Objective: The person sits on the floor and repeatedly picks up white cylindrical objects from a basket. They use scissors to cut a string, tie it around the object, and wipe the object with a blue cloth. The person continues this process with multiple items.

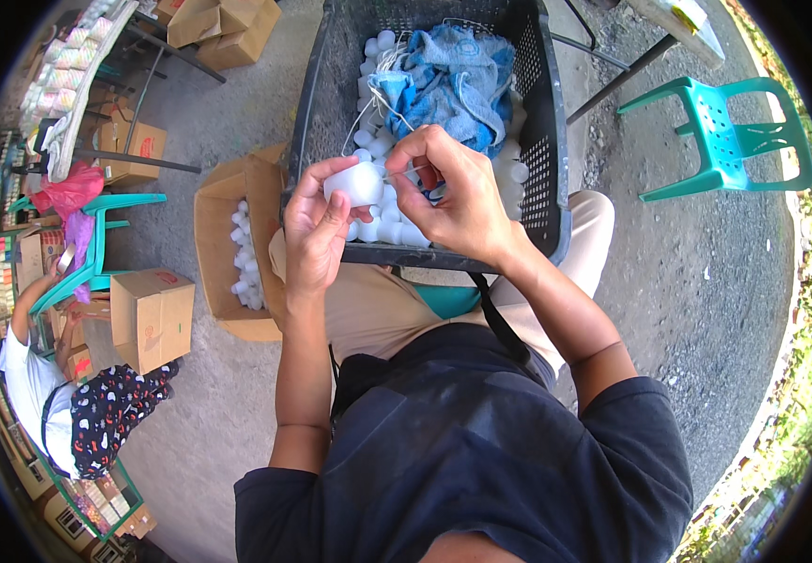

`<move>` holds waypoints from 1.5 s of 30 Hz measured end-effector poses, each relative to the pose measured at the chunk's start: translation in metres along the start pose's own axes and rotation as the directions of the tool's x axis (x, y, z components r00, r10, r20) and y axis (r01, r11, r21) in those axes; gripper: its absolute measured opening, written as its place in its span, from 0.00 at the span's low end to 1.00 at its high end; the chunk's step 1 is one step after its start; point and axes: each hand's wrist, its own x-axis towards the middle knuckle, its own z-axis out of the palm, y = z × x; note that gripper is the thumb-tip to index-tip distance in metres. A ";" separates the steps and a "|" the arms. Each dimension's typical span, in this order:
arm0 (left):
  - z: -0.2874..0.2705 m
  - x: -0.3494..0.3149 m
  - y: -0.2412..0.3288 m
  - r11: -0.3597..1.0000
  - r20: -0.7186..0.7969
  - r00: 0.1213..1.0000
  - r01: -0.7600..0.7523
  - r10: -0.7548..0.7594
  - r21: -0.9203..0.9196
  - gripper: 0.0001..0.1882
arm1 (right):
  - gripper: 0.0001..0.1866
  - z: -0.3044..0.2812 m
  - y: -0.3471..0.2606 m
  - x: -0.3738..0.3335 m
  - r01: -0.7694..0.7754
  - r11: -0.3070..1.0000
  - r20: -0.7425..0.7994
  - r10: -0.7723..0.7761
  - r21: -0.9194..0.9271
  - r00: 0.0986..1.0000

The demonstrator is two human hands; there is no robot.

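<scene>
My left hand (314, 230) holds a short white candle (355, 184) between thumb and fingers, above the near end of a black plastic crate (397, 253). Beside it, my right hand (458, 192) is closed in a pinch on a thin white wick (390, 174) at the candle's right end. Many similar white candles (413, 235) lie in the crate below my hands, partly hidden by them. On top of them rests a crumpled blue towel (458, 80), with a bundle of loose white wicks (389, 58) at its left side.
An open cardboard box (221, 188) with more white candles stands left of the crate. A green plastic chair (725, 136) is at the right, near a table (683, 28). At the left, another person (49, 403) works among cardboard boxes (153, 319) and a second green chair (96, 239).
</scene>
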 end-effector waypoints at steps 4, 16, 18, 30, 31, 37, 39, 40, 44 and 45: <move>0.001 0.000 -0.003 0.997 0.008 0.999 -0.039 0.039 0.061 0.20 | 0.12 0.004 0.002 -0.002 0.005 1.000 0.011 -0.005 -0.002 1.000; -0.008 0.014 -0.023 0.978 -0.200 0.980 -0.041 -0.001 -0.206 0.19 | 0.09 -0.002 0.054 -0.009 -0.298 0.948 0.219 0.270 0.108 0.938; -0.009 0.016 -0.026 0.970 -0.182 0.983 -0.031 -0.013 -0.242 0.19 | 0.09 0.003 0.053 -0.007 -0.239 0.962 0.157 0.218 0.133 0.963; -0.005 0.017 -0.025 0.985 -0.228 0.974 -0.055 0.017 -0.162 0.19 | 0.05 -0.009 0.023 0.006 -0.177 0.982 0.180 0.186 -0.063 0.966; -0.003 0.017 -0.026 0.989 -0.236 0.972 -0.053 0.019 -0.138 0.20 | 0.05 -0.007 0.018 0.008 -0.161 0.983 0.169 0.173 -0.084 0.970; 0.012 0.015 -0.028 0.971 -0.199 0.980 -0.038 -0.009 -0.235 0.23 | 0.09 0.004 0.016 0.008 -0.109 0.992 0.055 0.113 -0.067 0.992; 0.013 0.014 -0.026 0.952 -0.170 0.985 -0.023 -0.031 -0.304 0.22 | 0.10 0.006 0.017 0.006 -0.242 0.969 0.079 0.238 0.046 0.968; 0.014 0.014 -0.025 0.941 -0.154 0.987 -0.014 -0.041 -0.338 0.21 | 0.11 0.008 0.021 0.003 -0.279 0.954 0.081 0.271 0.112 0.959; 0.022 0.011 -0.027 0.915 -0.234 0.972 -0.067 -0.031 -0.398 0.21 | 0.14 0.012 0.030 -0.008 -0.310 0.924 0.001 0.318 0.227 0.948; 0.019 0.012 -0.032 0.903 -0.263 0.965 -0.091 -0.025 -0.419 0.21 | 0.13 0.012 0.030 -0.008 -0.335 0.920 0.016 0.339 0.203 0.941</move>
